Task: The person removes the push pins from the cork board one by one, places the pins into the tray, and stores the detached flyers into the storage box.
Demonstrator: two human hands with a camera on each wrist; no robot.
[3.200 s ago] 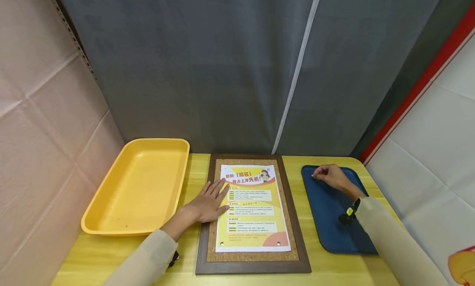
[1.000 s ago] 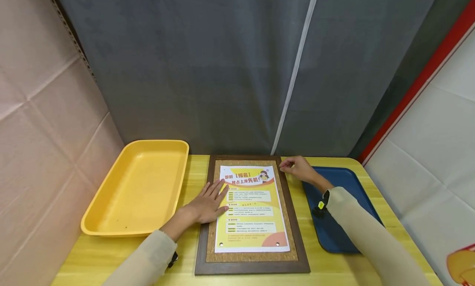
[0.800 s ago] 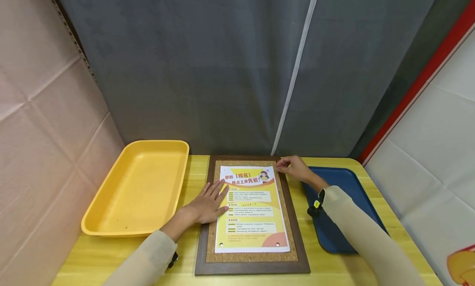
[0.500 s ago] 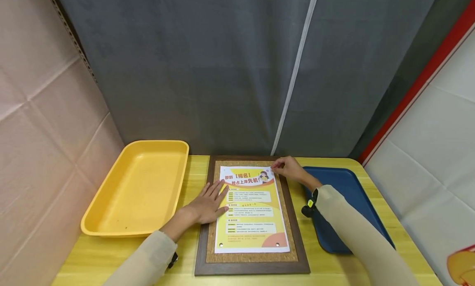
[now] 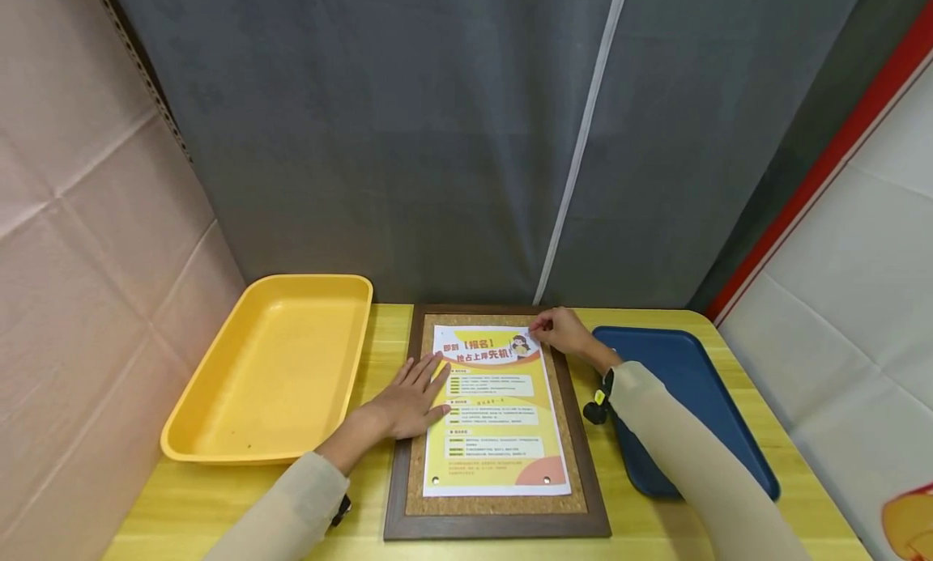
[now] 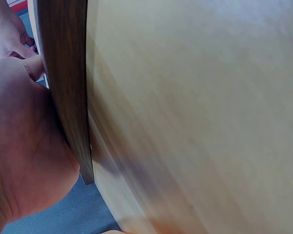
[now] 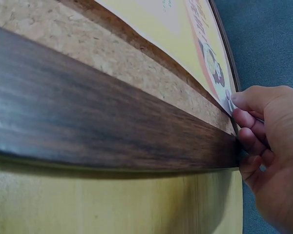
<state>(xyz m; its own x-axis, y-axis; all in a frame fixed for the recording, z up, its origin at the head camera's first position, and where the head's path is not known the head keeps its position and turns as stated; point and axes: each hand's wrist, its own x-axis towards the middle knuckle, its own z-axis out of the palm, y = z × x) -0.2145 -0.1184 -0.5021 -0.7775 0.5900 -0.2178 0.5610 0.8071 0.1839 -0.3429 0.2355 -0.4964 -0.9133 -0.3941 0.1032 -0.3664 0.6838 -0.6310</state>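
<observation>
A yellow printed poster [image 5: 484, 431] lies on a cork board [image 5: 496, 504] with a dark brown wooden frame [image 5: 496, 526]. Two silver thumbtacks [image 5: 547, 480] sit in its lower corners. My left hand [image 5: 408, 399] rests with fingers spread over the poster's left edge and the frame. At the top right corner of the poster, my right hand [image 5: 567, 333] pinches a small thumbtack [image 7: 229, 99] between thumb and index finger. The fingertips mostly cover it; in the right wrist view the paper corner stands slightly off the cork.
A yellow tray [image 5: 357, 367] stands on the left of the wooden table [image 5: 350, 504]. To the right lies a blue tray [image 5: 700, 415], partly under my right forearm. A grey curtain [image 5: 394, 140] rises behind the table, with pale walls at both sides.
My right hand has come left from the blue tray to the poster's top right corner, the small tack between its fingers. The left hand has stayed in place.
</observation>
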